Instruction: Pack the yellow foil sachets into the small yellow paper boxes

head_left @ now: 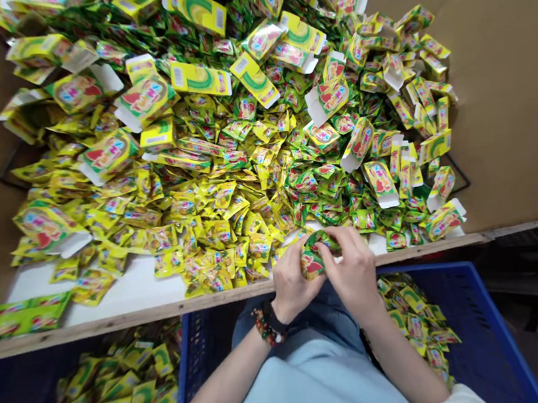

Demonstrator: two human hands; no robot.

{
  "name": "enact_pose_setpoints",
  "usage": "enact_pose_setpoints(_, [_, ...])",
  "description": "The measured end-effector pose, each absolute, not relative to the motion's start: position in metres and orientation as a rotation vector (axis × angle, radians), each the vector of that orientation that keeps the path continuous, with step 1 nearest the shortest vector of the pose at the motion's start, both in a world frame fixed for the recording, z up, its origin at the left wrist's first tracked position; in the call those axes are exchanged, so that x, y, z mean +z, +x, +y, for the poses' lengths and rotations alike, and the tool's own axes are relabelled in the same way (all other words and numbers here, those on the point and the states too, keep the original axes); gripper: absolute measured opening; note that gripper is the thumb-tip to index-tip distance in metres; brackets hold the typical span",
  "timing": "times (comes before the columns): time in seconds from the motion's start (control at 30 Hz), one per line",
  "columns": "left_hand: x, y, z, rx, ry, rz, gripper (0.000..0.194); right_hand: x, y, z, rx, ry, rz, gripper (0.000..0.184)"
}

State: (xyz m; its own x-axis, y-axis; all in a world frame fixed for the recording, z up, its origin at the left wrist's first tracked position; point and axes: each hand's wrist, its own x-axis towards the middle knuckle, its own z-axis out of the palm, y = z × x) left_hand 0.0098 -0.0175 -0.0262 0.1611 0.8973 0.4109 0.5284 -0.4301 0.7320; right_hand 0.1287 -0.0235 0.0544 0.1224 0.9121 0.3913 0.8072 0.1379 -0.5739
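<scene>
The person's two bare hands worked just above the wooden edge (164, 309) of the table. The left hand (291, 283) and the right hand (353, 271) were close together there, and both of them held one small printed packet (313, 255), green and yellow, with a red picture on it. The grip was narrow: the fingers of the two hands closed around the packet from each side, so it was not possible to tell its exact shape. Its long axis seemed to run from lower left to upper right. The left hand was nearer to the lower end, and the right hand was nearer to the upper end.

Beyond the wooden edge lay a big heap of yellow-green sachets (227, 194), mixed with printed cartons (145, 101) with white flaps. A cardboard wall (510, 91) stood at the far right of the heap. Below the wooden edge, a blue plastic crate (471, 333) was in front of the person, near the right forearm, and it held more packets. A bead bracelet (266, 326) was on the left wrist, just behind the left hand.
</scene>
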Motion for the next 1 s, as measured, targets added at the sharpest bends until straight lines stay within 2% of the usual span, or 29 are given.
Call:
enact_pose_setpoints(0.13, [-0.032,0.006,-0.022,1.155,1.906,1.339,0.056,0.047,0.121,-0.029,0.042,-1.56,-1.722,0.017])
enact_pose_setpoints(0.3, [-0.034,0.007,-0.024,1.129,1.844,1.349,0.052,0.046,0.117,-0.028,-0.103,-1.666,-1.745,0.018])
enact_pose_setpoints(0.5, [-0.033,0.007,-0.024,1.165,1.849,1.368,0.052,0.046,0.116,-0.03,0.006,-1.539,-1.772,0.013])
enact_pose_setpoints(0.63, [-0.033,0.008,-0.022,1.204,1.895,1.345,0.052,0.041,0.116,-0.034,-0.033,-1.619,-1.8,0.01])
enact_pose_setpoints(0.7, [-0.034,0.009,-0.022,1.226,1.9,1.342,0.046,0.039,0.116,-0.036,-0.004,-1.629,-1.836,0.016])
enact_pose_setpoints(0.8, [-0.035,0.01,-0.022,1.279,1.95,1.287,0.042,0.037,0.118,-0.039,0.233,-1.556,-1.884,0.024])
enact_pose_setpoints(0.9, [-0.038,0.01,-0.022,1.317,2.0,1.266,0.056,0.034,0.124,-0.042,0.42,-1.452,-1.733,0.022])
enact_pose_setpoints(1.0, [-0.043,0.009,-0.022,1.377,2.038,1.283,0.063,0.023,0.128,-0.041,0.605,-1.404,-1.374,0.053])
